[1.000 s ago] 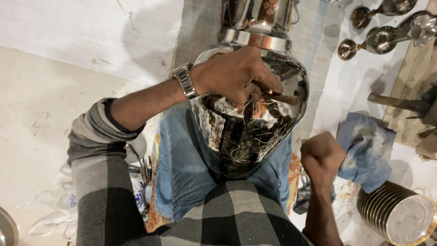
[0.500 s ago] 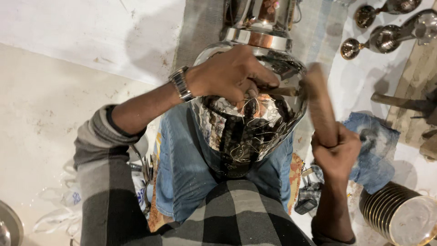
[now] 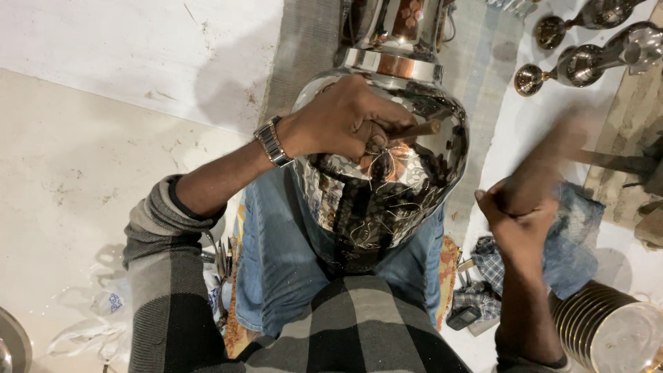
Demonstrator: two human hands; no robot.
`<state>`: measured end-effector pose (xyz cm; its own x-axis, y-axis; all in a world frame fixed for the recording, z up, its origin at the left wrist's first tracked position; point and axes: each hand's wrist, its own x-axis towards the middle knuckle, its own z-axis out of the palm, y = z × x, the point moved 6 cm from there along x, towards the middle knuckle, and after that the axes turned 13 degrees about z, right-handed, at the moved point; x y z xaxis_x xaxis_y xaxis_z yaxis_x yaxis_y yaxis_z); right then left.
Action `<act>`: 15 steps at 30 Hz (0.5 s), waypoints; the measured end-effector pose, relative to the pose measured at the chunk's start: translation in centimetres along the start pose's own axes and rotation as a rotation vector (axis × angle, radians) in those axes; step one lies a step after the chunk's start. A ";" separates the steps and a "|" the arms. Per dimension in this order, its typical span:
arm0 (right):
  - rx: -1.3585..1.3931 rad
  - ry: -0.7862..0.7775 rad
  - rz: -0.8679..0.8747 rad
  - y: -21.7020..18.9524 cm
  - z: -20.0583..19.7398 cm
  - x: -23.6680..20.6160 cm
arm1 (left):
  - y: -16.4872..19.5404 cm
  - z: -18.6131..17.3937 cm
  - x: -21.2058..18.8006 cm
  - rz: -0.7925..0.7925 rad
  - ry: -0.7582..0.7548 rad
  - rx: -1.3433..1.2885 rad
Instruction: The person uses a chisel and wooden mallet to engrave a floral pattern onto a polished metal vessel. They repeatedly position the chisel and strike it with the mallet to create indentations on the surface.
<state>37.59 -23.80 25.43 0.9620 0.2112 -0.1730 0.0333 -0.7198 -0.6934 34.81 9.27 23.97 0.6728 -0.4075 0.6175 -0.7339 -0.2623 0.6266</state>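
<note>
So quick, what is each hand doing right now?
Left hand: closed around a thin rod-like tool, its tip on the shiny metal pot.
Right hand: closed on a blurred wooden handle, raised beside the pot.

Large polished steel pot [image 3: 387,166] on the lap, left hand [image 3: 338,124] on top, right hand [image 3: 518,221] beside it, stacked steel plates [image 3: 608,324] right.
</note>
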 end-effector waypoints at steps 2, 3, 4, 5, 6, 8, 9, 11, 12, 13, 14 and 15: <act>0.079 -0.027 -0.064 -0.6 0.2 -0.1 | 0.1 0.0 -0.3 0.005 0.008 -0.005; 0.021 -0.009 -0.055 -0.7 0.2 -0.1 | 0.2 0.0 -0.3 0.027 0.014 0.001; -0.034 0.013 -0.048 -0.9 0.2 0.0 | 0.3 0.0 -0.3 0.053 0.016 0.011; -0.088 0.039 -0.037 -1.1 0.0 0.0 | 0.1 0.1 -0.3 0.031 0.012 0.016; 0.001 0.025 -0.035 -1.3 0.0 0.1 | -0.2 0.1 -0.3 0.010 0.010 0.022; 0.178 -0.013 -0.037 -2.0 0.0 0.4 | -0.3 0.1 -0.3 0.001 0.004 0.034; -0.036 0.015 -0.050 -2.4 0.1 0.5 | -0.2 0.0 -0.3 0.013 0.001 0.039; -0.458 0.082 -0.071 -3.2 0.1 0.6 | 0.0 -0.1 -0.2 0.039 0.010 0.023; -0.188 0.050 -0.089 -3.6 -0.1 0.6 | 0.2 -0.3 -0.3 0.050 0.025 0.003; 0.084 0.011 -0.106 -4.0 -0.3 0.6 | 0.4 -0.5 -0.3 0.058 0.041 -0.018; 0.354 -0.031 -0.118 -4.3 -0.5 0.5 | 0.5 -0.5 -0.3 0.050 0.024 -0.009; 0.110 -0.022 -0.132 -4.7 -0.3 0.5 | 0.6 -0.4 -0.3 0.042 0.009 0.001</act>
<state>37.98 -20.52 28.82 0.9449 0.3148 -0.0898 0.1282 -0.6083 -0.7833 34.17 9.59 24.36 0.6424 -0.4104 0.6472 -0.7614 -0.2459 0.5999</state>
